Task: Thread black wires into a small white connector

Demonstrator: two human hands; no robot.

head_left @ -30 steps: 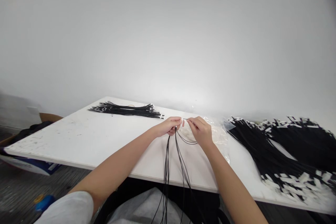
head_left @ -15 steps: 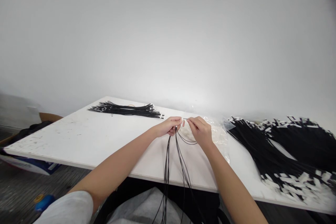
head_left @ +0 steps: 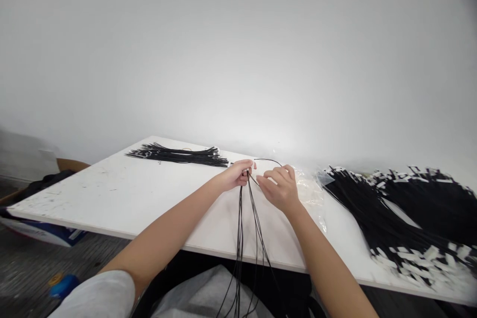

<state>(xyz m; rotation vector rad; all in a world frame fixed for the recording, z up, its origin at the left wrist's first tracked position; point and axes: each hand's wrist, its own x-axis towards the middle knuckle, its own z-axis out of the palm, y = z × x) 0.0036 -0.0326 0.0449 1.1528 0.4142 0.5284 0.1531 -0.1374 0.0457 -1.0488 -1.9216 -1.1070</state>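
My left hand is closed on several thin black wires, which hang from it past the table's front edge. A small white piece, perhaps a connector, shows at its fingertips. To the right and a little lower, my right hand has its fingers curled, with thumb and index fingertips apart. One black wire arches from near the white piece to the knuckles of my right hand, where it seems gripped among the fingers. Another wire runs from my left hand toward my right thumb.
A bundle of black wires lies at the back of the white table. Behind my right hand is a clear plastic bag with whitish contents. Large piles of black wires with white ends cover the right side. A grey wall stands behind.
My right thumb and index finger have parted from their pinch on a wire tip near my left fingers. A wire now arches between the hands. My left hand has risen slightly.
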